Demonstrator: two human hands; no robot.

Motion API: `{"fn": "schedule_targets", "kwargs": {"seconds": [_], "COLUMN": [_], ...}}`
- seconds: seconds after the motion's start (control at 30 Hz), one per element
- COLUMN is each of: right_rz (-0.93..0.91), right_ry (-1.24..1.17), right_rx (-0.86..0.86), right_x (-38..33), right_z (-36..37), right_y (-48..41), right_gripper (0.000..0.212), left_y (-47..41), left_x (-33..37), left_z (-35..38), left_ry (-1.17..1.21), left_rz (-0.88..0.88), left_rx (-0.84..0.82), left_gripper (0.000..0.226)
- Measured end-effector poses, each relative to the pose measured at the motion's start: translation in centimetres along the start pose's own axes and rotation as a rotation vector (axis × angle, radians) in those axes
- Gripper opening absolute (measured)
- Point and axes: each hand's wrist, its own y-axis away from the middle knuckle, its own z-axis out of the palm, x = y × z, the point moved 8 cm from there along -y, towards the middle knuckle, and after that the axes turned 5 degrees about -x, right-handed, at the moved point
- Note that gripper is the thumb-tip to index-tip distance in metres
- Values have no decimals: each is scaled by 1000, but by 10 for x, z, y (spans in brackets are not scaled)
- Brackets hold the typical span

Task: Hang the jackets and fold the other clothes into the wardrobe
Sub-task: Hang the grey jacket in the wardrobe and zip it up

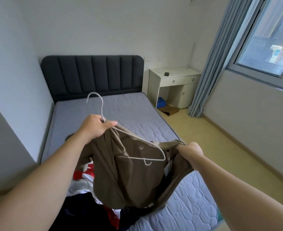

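I hold a brown jacket (129, 179) up over the bed. A white wire hanger (137, 147) lies partly inside the jacket's neck opening, its hook pointing up. My left hand (95, 126) grips the hanger's neck together with the jacket's collar. My right hand (189, 150) is closed on a bunched edge of the jacket at the right. Below the jacket lies a pile of other clothes (87, 195), red, white and dark navy, partly hidden by the jacket.
The bed (129, 112) has a grey-blue quilted mattress and a dark padded headboard (92, 75). A white desk (175, 85) stands at the back right, with a blue curtain (209, 72) and window beside it. Wooden floor runs along the bed's right side.
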Motion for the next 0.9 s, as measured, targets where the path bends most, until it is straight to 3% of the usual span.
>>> {"fn": "schedule_targets", "kwargs": {"seconds": [0.17,0.43,0.57,0.73,0.9], "right_rz": [61,-12,-23,5,-45], "right_ry": [89,-22,-188,-543,-615], "right_rx": [-128,-204,-265,-399,-512], "right_x": [-25,-65,-80,-97,-109], "right_z": [0,9,19,39,57], "right_y": [13,29,43,60,77], "right_gripper": [13,26,20,32,26], "left_y": [10,24,29,32,38], "left_x": [-22,7,29,49,60], "left_z": [31,64,69,67,63], "left_ry": [48,-176,-286,-397,-403], "left_rz": [-121,-55,2,39,61], "left_rx": [6,-71,1,52,91], "left_gripper": [63,70,81,69,54]}}
